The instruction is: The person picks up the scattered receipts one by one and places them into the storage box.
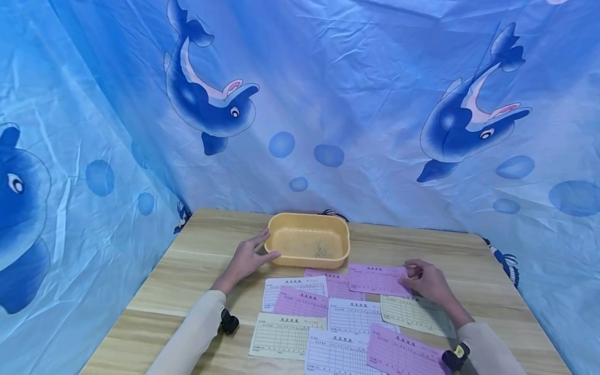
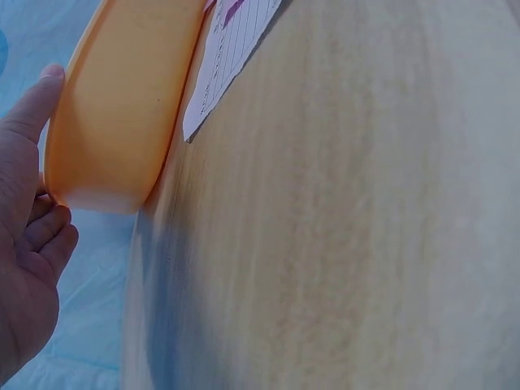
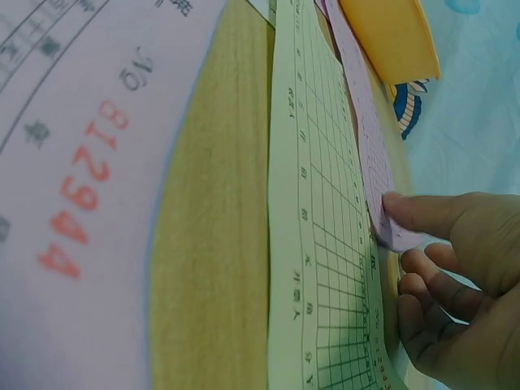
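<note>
A yellow plastic basin stands near the table's back edge. The left hand holds its left end, thumb on the near rim and fingers at the side; the left wrist view shows the thumb against the basin. At the right, the right hand pinches the right end of a pink slip between thumb and fingers. In the right wrist view that pink slip is bent up at the thumb, beside a pale yellow slip lying on the table.
Several white, pink and pale yellow printed slips overlap in front of the basin, among them a white slip, a yellow slip and a pink slip. Blue dolphin-print cloth hangs behind the wooden table and at its sides.
</note>
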Demonstrator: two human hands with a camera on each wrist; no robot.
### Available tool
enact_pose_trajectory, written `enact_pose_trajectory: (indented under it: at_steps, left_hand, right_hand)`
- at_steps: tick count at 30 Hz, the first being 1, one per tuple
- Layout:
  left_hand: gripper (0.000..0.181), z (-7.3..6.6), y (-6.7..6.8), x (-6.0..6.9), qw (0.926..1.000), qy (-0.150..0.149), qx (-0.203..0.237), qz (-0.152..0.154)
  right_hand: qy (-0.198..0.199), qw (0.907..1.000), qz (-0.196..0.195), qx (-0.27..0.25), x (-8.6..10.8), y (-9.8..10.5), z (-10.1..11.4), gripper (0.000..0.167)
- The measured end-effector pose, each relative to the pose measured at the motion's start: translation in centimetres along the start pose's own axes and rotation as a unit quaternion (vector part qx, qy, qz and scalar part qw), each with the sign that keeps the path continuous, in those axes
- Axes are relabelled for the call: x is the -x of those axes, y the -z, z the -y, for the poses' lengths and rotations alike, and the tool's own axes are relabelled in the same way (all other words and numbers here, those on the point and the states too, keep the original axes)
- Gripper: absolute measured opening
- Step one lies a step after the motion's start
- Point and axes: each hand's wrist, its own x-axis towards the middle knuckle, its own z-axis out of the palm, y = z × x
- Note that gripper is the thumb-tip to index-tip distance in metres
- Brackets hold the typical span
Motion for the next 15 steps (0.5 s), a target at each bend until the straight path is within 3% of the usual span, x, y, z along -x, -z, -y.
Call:
enact_pose_trajectory:
  at_steps: [6, 15]
  left_hand:
    - [0.084, -0.08, -0.07, -0.08, 1.0000, 0.001, 0.003, -0.002]
    - [0.079, -0.31, -0.10, 0.02, 0.9999, -0.010, 0.004, -0.012]
  right_hand:
    - [0.013, 0.9999, 0.010, 0.000, 0.07, 0.01, 0.24, 0.051]
    - [0.049, 0.9987, -0.006, 0.009, 0.25, 0.53, 0.62, 0.036]
